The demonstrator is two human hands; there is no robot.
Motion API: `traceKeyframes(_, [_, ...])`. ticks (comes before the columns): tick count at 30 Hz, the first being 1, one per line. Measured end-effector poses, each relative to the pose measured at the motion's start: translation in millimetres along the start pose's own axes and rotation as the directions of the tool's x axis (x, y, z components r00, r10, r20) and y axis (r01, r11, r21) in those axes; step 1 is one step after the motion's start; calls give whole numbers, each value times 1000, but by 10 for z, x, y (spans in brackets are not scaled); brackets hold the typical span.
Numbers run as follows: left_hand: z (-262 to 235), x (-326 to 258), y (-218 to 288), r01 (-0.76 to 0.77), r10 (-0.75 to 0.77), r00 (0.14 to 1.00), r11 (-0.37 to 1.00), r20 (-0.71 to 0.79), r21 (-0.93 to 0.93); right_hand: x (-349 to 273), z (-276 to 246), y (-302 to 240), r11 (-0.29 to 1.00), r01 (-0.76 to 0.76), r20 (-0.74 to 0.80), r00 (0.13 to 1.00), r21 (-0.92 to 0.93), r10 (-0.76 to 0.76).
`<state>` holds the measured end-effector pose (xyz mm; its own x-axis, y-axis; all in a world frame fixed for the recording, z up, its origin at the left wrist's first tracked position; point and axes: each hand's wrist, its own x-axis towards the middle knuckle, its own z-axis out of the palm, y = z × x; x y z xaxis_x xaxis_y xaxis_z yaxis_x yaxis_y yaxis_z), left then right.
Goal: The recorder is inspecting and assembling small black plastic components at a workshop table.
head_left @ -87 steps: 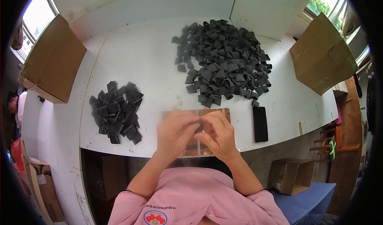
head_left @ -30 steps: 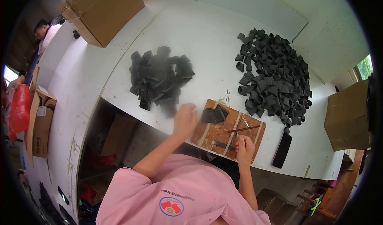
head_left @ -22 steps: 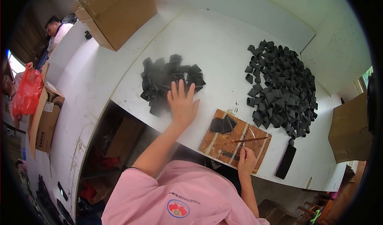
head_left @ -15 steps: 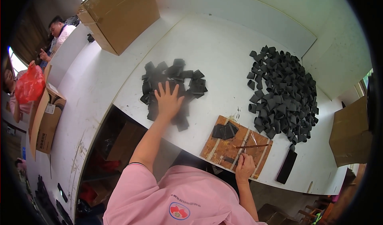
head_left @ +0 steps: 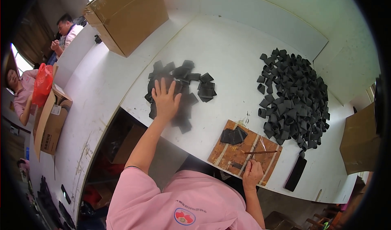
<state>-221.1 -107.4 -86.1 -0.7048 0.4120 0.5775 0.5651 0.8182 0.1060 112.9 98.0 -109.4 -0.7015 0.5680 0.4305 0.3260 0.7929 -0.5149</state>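
My left hand point(head_left: 165, 101) lies palm down with spread fingers on a loose pile of flat black fabric-like pieces point(head_left: 207, 90). It covers part of that pile. My right hand point(head_left: 253, 174) is closed at the near edge of a worn brown board point(head_left: 218, 151) banded with pale strips. Anything inside its fingers is hidden. Just beyond it, a thin brown stick point(head_left: 260, 152) lies across the board. A few flat black pieces point(head_left: 233, 136) are stacked on the board's far left part.
Many black folded, tube-like pieces point(head_left: 295, 99) are heaped at the right, above a long black block point(head_left: 295, 173). Cardboard boxes stand at the back left point(head_left: 128, 22) and far right point(head_left: 359, 138). Beyond an open carton point(head_left: 51, 122) with a red bag point(head_left: 42, 85), co-workers sit.
The whole view has shifted slightly. My left hand has slid a little to the left over the pile, fingers still spread. My right hand stays closed at the board.
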Motion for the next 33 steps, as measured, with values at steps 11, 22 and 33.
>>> traceKeyframes(11, [304,-135,-150,120,-149,954,985,259,125,-14,-5,2,1000,0,-16,1000,-29,-1])
traceKeyframes(22, [65,-322,1358,327,34,881,678,473,-659,24,-7,3,1000,-10,19,1000,-29,10])
traceKeyframes(33, [-37,-567,2027,104,167,887,836,430,-539,-1,-5,-28,1000,6,31,1000,-24,-5])
